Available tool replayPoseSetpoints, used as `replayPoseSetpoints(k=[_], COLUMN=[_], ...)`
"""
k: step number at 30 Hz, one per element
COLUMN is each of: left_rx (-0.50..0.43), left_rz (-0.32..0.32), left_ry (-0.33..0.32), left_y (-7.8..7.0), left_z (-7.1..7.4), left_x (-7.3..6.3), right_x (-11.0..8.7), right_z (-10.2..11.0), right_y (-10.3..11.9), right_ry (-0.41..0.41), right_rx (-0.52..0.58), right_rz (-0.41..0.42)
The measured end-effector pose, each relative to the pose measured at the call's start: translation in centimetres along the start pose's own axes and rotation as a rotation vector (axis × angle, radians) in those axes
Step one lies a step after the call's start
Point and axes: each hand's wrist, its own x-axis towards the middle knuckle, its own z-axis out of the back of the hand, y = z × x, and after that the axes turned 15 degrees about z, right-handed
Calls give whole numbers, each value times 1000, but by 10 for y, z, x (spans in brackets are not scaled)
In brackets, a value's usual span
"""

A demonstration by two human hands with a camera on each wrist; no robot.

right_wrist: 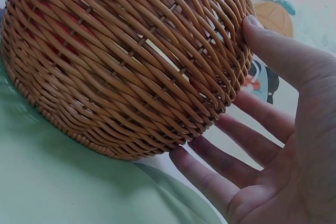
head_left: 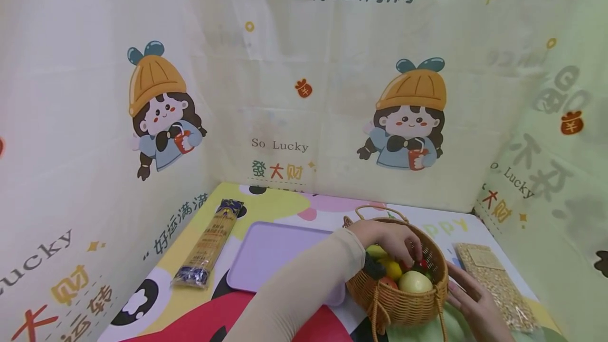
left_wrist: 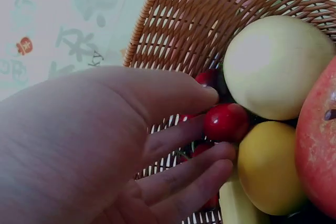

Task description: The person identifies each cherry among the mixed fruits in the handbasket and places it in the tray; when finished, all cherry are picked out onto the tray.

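Observation:
My left hand point(head_left: 396, 240) reaches over the rim into a brown wicker basket point(head_left: 396, 307). Its thumb and fingers close round a small, glossy red cherry point(left_wrist: 226, 123). More red cherries lie below, partly hidden by the fingers. Beside them in the basket are a pale round fruit point(left_wrist: 278, 66), a yellow fruit point(left_wrist: 270, 169) and a red fruit point(left_wrist: 320, 140), with a dark green item point(head_left: 374, 267) at the left side. With fingers extended and spread, my right hand point(right_wrist: 273, 145) touches the outside of the basket at its right.
Left of the basket lies a lilac tray point(head_left: 266, 257), partly covered by the left sleeve. A pack of noodles point(head_left: 209, 244) lies at the far left. To the right is a clear bag of pale grains point(head_left: 496, 284). Printed curtains surround the table.

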Motion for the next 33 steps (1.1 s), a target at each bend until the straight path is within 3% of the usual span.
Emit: replayPoseSetpoints(k=[11,20,27,33], left_rx=[175,189,150,66], left_rz=[12,-23,-116,-227], left_ry=[-60,-145,-175,-236], left_y=[-6,-3,1,25], left_z=[-5,2,6,-10], left_x=[-2,-15,-33,-47], right_x=[-3,-1,-1,-2], right_z=[1,3,5,4], right_y=[-3,1,-2,-5], right_ry=[5,63,62,41], right_rx=[31,39,75,59], right_rz=[40,70,115,77])
